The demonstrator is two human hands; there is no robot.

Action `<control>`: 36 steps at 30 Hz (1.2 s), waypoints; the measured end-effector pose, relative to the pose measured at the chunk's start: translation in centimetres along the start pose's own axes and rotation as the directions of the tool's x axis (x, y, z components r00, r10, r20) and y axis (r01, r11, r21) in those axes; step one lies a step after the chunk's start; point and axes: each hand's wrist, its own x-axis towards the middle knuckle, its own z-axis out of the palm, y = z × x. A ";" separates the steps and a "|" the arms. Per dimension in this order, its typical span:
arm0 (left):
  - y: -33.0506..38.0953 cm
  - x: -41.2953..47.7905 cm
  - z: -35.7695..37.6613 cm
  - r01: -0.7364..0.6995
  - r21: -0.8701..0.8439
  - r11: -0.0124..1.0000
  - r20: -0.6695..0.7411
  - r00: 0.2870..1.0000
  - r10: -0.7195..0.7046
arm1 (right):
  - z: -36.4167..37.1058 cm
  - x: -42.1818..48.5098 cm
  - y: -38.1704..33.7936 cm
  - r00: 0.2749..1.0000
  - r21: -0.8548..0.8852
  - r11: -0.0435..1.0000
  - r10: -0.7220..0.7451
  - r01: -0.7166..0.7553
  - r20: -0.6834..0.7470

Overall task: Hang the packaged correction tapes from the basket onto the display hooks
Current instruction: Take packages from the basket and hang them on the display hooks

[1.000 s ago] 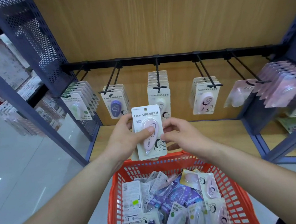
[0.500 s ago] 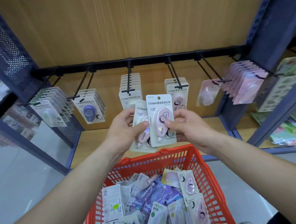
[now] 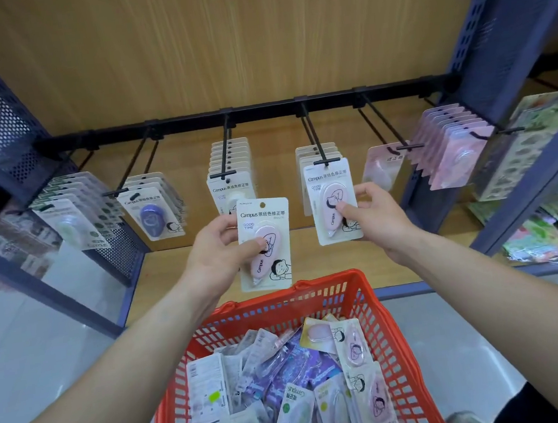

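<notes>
Handling: we judge these cards light and stiff; pinch low, hang-hole free.
Hands: left hand (image 3: 213, 252) grips the left pack (image 3: 264, 244), right hand (image 3: 378, 218) grips the right pack (image 3: 333, 202), both above the basket (image 3: 296, 288).

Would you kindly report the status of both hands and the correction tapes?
Left hand grips one pink pack, off the hooks. Right hand pinches second pink pack at a hook tip. Nothing blocking that hook.
</notes>
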 end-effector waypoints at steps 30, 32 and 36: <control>1.7 6.7 10.1 -0.157 0.147 0.977 -0.048 0.985 0.165 | -7.1 0.0 0.1 0.987 -0.681 0.717 -0.065 0.148 0.147; 1.3 6.7 10.3 -0.166 0.137 0.977 -0.054 0.983 0.174 | -7.2 0.0 0.0 0.986 -0.677 0.720 -0.060 0.152 0.158; 0.8 6.6 10.6 -0.202 0.164 0.966 -0.065 0.975 0.215 | -7.0 -0.1 0.2 0.980 -0.679 0.715 -0.047 0.169 0.193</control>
